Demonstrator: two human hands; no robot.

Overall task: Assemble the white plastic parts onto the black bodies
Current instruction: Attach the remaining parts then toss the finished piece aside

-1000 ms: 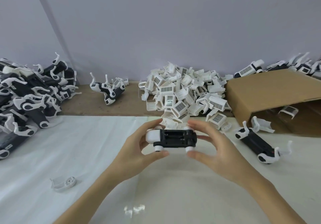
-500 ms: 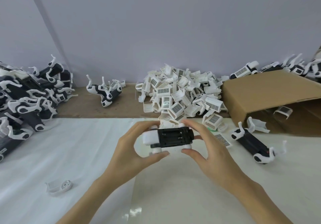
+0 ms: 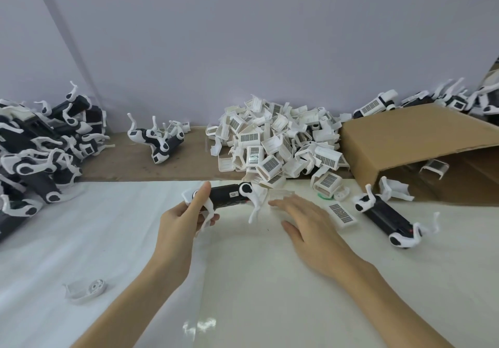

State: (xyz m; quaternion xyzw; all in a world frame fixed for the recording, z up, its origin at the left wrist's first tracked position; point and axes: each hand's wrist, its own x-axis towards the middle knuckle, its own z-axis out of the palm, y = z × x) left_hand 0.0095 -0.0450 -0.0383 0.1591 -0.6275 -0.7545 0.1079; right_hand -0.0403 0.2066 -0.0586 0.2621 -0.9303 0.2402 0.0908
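One loose white piece (image 3: 86, 288) lies nearest on the counter (image 3: 243, 280). The left hand (image 3: 180, 220) grips one black body (image 3: 228, 195); the right hand (image 3: 310, 222), fingers spread, holds nothing. Right of it lies a second body (image 3: 388, 219). Beyond, one heap of white parts (image 3: 278, 145).

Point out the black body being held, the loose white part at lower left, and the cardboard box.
black body (image 3: 228, 196), head view, on its dark middle section.
loose white part (image 3: 90, 288), head view, on its round end.
cardboard box (image 3: 410, 137), head view, on its top panel.
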